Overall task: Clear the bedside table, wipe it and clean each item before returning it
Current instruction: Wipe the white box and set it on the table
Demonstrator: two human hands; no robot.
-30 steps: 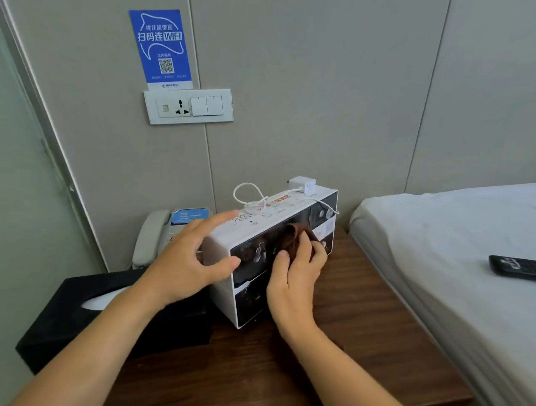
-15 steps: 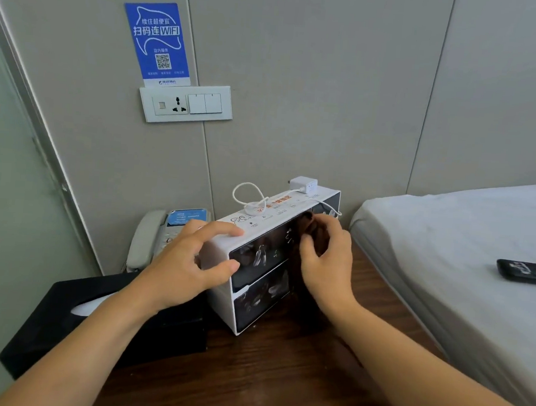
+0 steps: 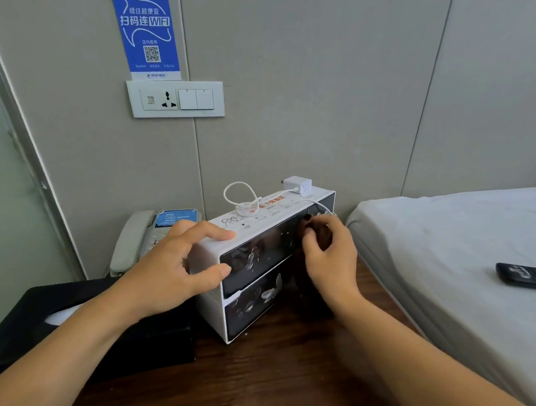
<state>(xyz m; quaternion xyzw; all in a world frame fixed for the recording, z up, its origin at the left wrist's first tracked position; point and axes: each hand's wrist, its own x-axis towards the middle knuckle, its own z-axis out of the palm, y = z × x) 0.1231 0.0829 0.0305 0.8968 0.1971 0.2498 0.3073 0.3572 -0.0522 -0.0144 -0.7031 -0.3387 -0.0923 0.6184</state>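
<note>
I see a dark wooden bedside table [image 3: 279,387] set into the corner of a room with grey panelled walls. My left hand [image 3: 173,269] grips the near left corner of a white box [image 3: 212,256] with dark glossy front panels: fingers curled over its top edge, thumb pressed against the front. The box stands toward the back of the tabletop, angled so its far end points at the wall. My right hand [image 3: 329,258] is at the upper right part of the box front, fingers clenched round a bunched dark brown cloth [image 3: 320,235] held against the panel.

On top of the box lie a white charger plug [image 3: 298,184] at the far end and its coiled white cable [image 3: 241,198]. Against the wall at the back left of the tabletop sits a grey telephone [image 3: 131,240] with a blue card on it. A black tissue box [image 3: 30,319] occupies the left edge, just beside the white box and partly behind my left forearm.

On the wall above are a white socket-and-switch plate [image 3: 175,98] and a blue WiFi sign [image 3: 145,32] with a QR code. A bed [image 3: 447,247] with a pale sheet runs along the table's right edge, and a black remote control [image 3: 525,276] lies on it. A pale glass panel borders the left side.
</note>
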